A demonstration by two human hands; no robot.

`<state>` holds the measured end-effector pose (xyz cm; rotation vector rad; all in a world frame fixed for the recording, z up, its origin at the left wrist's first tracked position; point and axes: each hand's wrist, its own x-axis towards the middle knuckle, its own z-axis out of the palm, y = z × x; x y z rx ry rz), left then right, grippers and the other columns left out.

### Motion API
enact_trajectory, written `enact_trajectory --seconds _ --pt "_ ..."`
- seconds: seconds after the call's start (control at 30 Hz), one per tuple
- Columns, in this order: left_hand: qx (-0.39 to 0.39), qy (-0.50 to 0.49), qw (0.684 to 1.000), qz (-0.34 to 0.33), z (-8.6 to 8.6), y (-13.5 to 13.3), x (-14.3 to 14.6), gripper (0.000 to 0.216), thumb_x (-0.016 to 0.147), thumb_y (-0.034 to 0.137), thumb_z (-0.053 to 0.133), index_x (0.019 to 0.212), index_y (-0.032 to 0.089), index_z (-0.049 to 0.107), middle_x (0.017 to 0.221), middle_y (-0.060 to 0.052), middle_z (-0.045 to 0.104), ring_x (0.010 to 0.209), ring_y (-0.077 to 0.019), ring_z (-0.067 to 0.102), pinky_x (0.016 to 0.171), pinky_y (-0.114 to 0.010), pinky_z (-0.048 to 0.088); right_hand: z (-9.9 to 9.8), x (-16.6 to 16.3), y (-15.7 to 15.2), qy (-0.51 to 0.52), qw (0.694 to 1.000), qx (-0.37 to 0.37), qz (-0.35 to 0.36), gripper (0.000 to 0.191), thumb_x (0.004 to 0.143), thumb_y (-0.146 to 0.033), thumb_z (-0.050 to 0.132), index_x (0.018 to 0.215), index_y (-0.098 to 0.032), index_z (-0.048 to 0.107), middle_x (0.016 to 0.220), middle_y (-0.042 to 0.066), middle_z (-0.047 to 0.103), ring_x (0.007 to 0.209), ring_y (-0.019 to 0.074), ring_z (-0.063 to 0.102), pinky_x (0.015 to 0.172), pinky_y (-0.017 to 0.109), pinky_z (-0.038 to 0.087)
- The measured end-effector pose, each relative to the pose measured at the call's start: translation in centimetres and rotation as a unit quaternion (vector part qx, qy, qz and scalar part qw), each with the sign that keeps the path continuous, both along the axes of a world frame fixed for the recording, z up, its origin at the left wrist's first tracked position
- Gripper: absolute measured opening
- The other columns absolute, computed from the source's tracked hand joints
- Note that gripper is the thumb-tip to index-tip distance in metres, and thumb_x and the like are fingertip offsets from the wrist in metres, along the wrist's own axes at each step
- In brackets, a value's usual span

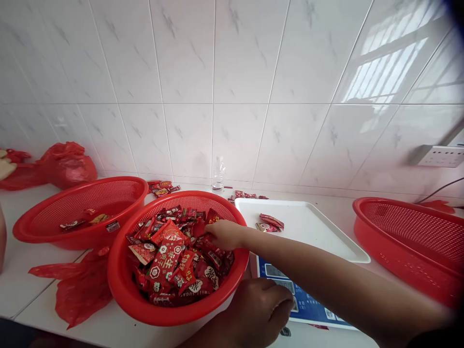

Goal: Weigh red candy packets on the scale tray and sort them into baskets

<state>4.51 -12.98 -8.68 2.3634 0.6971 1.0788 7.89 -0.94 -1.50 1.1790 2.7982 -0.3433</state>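
Observation:
A round red plastic basket [132, 309] holds a heap of red wrapped candy packets [168, 256]. My right hand [226, 234] reaches over its right rim into the heap, fingers bent together against a small red candy packet [198, 229]; the fingertips are partly hidden. My left hand [261, 307] is closed in a fist just right of the basket's front, before the scale. Whatever it may hold is hidden inside the fingers. Under my right forearm is a blue scale [300, 302] with a white tray [311, 227], on which a few packets [271, 222] lie.
Another red basket [39, 232] with a few packets stands left, and a third [384, 241] at right. A red plastic bag [85, 290] lies in front; a full one [68, 166] sits behind. A clear bottle [218, 174] and loose packets [162, 188] are by the tiled wall.

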Motion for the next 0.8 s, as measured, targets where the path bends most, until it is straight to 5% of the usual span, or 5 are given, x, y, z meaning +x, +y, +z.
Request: enact_trajectory --seconds 0.2,0.33,0.47,0.67,0.8 --pt "-0.006 0.014 1.000 -0.001 -0.1 -0.1 0.1 0.019 0.089 0.021 0.046 0.089 0.018 0.064 0.079 -0.002 0.067 0.069 -0.0130 0.060 0.066 -0.021 0.047 0.6 0.2 0.6 0.040 0.995 -0.081 0.040 0.044 0.088 -0.020 0.044 0.132 -0.021 0.041 0.117 0.004 0.062 0.098 0.0138 0.062 0.076 0.022 0.048" --pt "0.000 0.025 1.000 0.011 -0.1 -0.1 0.0 0.018 0.088 0.022 0.047 0.088 0.019 0.064 0.077 -0.002 0.066 0.068 -0.0127 0.060 0.064 -0.020 0.047 0.3 -0.4 0.5 -0.063 0.987 -0.130 0.065 0.049 0.067 -0.022 0.069 0.115 -0.015 0.059 0.103 0.008 0.067 0.091 0.0238 0.064 0.072 0.029 0.051" --pt "0.004 0.031 0.999 0.018 -0.3 -0.1 0.0 0.017 0.088 0.023 0.048 0.088 0.019 0.064 0.076 -0.002 0.066 0.067 -0.0128 0.061 0.063 -0.020 0.046 -0.4 -0.9 0.2 -0.134 0.981 -0.126 0.060 0.079 0.051 -0.024 0.080 0.124 -0.012 0.052 0.116 0.016 0.060 0.096 0.0323 0.062 0.074 0.038 0.051" --pt "0.018 0.038 0.999 0.011 -0.4 -0.1 0.1 0.016 0.087 0.022 0.049 0.086 0.019 0.064 0.073 -0.002 0.065 0.062 -0.0115 0.059 0.058 -0.019 0.044 -0.6 -0.9 0.1 -0.156 0.982 -0.103 0.024 0.108 0.054 -0.029 0.079 0.144 -0.016 0.021 0.130 0.019 0.050 0.110 0.0333 0.055 0.084 0.040 0.048" --pt "0.010 0.041 0.999 0.008 -0.3 -0.2 0.0 0.016 0.087 0.022 0.049 0.087 0.019 0.064 0.072 -0.002 0.064 0.061 -0.0107 0.058 0.056 -0.018 0.042 -0.4 -0.9 0.0 -0.168 0.982 -0.087 0.004 0.090 0.058 -0.034 0.076 0.137 -0.013 0.037 0.122 0.021 0.055 0.107 0.0360 0.056 0.083 0.043 0.048"
